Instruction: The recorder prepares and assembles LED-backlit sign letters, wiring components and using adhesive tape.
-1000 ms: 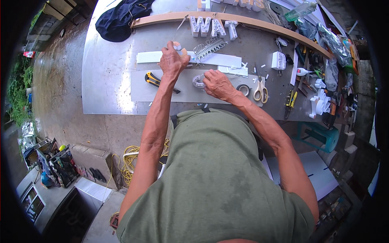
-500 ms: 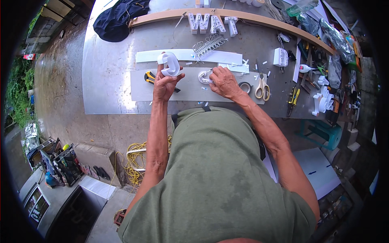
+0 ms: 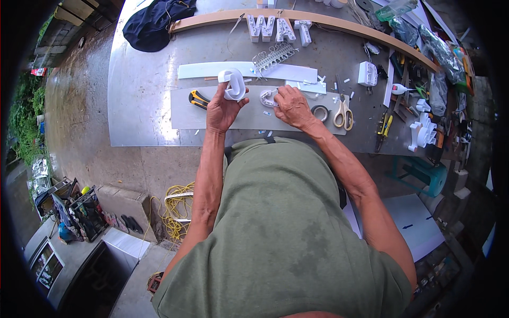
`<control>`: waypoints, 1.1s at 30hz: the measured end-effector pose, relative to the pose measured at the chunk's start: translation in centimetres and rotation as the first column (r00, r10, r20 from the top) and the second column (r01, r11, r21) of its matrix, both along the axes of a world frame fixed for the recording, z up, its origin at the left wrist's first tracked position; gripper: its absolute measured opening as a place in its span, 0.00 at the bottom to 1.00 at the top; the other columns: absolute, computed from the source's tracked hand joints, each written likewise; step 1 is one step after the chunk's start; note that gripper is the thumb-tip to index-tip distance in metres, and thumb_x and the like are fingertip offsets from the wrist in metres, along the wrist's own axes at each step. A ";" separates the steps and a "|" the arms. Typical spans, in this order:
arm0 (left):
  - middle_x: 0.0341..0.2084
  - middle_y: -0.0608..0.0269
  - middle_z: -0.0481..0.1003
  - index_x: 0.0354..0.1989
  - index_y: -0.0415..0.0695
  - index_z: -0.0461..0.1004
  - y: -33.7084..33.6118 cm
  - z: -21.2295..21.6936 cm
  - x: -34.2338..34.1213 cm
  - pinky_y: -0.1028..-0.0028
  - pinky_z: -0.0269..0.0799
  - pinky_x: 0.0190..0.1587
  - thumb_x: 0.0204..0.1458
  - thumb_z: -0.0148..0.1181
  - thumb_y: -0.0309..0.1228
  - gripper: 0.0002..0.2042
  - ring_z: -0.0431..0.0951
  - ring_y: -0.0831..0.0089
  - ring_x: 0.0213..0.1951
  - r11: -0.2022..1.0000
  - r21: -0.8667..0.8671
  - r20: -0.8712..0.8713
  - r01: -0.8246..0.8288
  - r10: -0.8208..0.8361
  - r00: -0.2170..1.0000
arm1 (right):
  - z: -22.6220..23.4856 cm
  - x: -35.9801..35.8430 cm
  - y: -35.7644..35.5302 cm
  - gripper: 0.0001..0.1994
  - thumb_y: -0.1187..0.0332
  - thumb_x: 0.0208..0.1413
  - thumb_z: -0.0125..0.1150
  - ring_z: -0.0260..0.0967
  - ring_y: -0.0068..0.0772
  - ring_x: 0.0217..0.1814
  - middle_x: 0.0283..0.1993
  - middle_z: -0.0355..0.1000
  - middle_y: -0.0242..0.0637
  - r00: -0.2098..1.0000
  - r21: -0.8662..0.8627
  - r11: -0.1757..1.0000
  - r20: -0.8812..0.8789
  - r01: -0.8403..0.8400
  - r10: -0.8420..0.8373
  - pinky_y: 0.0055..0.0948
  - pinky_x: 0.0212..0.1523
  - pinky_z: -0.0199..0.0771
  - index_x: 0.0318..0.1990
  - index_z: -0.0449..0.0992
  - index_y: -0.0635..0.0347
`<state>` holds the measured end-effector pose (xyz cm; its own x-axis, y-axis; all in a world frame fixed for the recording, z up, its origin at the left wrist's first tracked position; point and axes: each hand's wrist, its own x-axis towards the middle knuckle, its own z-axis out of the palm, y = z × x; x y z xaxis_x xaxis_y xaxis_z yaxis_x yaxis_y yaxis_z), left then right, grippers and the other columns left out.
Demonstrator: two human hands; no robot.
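- One grey metal table [image 3: 143, 100], smooth and worn.
- One dark cloth [image 3: 156, 24], crumpled at the far edge.
- Two long flat white strips [image 3: 204, 70] lying side by side.
- Three white block letters [image 3: 278, 27] standing upright against a curved wooden board [image 3: 339, 22].
- One left hand [image 3: 221, 108] grasping one white oval ring [image 3: 234, 85], glossy, held above the nearer strip.
- One right hand [image 3: 291, 105] pressing fingers onto one small white piece [image 3: 268, 98] on that strip.
- One pair of scissors [image 3: 343, 112].
- One yellow-black knife [image 3: 199, 99].
- One tape roll [image 3: 319, 112].

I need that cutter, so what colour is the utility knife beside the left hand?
Yellow and black utility knife, clearest in the head view.
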<state>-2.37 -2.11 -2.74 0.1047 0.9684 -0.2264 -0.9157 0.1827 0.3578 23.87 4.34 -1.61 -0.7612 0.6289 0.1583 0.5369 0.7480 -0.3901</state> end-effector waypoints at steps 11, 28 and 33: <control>0.62 0.54 0.72 0.71 0.43 0.63 -0.4 0.5 1.8 0.51 0.77 0.58 0.70 0.55 0.43 0.26 0.74 0.55 0.63 1.000 -0.024 -0.145 0.009 -0.012 0.989 | 1.9 0.1 0.1 0.12 0.65 0.48 0.70 0.69 0.42 0.45 0.38 0.68 0.39 0.961 -0.214 0.960 -0.170 0.181 -0.219 0.42 0.49 0.68 0.35 0.75 0.59; 0.67 0.50 0.66 0.72 0.37 0.58 2.7 2.1 6.0 0.52 0.59 0.76 0.69 0.57 0.35 0.27 0.67 0.55 0.69 0.996 0.062 0.026 0.064 -0.065 0.998 | 7.9 -4.3 0.8 0.13 0.65 0.50 0.73 0.71 0.46 0.46 0.40 0.71 0.42 0.822 -0.283 0.897 -0.373 0.340 -0.430 0.43 0.47 0.74 0.39 0.79 0.62; 0.67 0.50 0.66 0.72 0.38 0.58 2.3 1.6 5.9 0.52 0.61 0.75 0.68 0.58 0.37 0.28 0.67 0.55 0.69 0.996 0.045 0.020 0.082 -0.083 0.996 | 7.8 -3.7 0.1 0.13 0.69 0.52 0.73 0.74 0.42 0.44 0.40 0.73 0.41 0.842 -0.225 0.922 -0.382 0.316 -0.382 0.39 0.42 0.78 0.42 0.79 0.65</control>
<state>3.58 0.15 -1.19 0.1892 0.9653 -0.1801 -0.9060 0.2423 0.3470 20.19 4.47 6.18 -0.3724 0.8813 0.2908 0.5177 0.4574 -0.7230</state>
